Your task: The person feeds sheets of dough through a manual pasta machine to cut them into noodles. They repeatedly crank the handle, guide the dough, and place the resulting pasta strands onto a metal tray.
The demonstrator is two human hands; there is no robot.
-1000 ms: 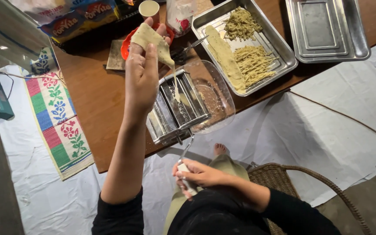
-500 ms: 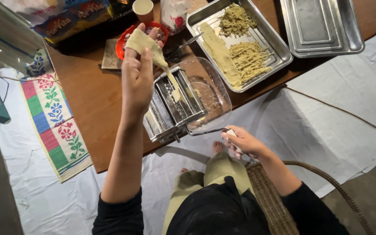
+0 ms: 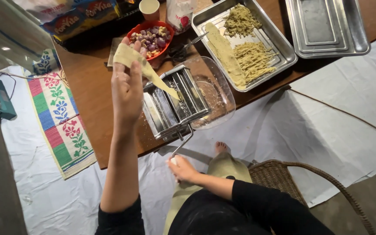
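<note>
Both hands busy: right hand (image 3: 182, 169) now back under crank (image 3: 182, 143).

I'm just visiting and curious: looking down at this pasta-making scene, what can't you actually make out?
Head view, the only one:
- Crank knob: wrapped inside the right hand.
- Where the dough sheet meets the rollers of the pasta machine: too small to tell.
- Left hand: its palm side, gripping the dough, faces away.
- Contents of the clear tub: blurred by glare.
- Empty steel tray: cut off by the top edge.
- Wicker chair: partly hidden by the person's body.
</note>
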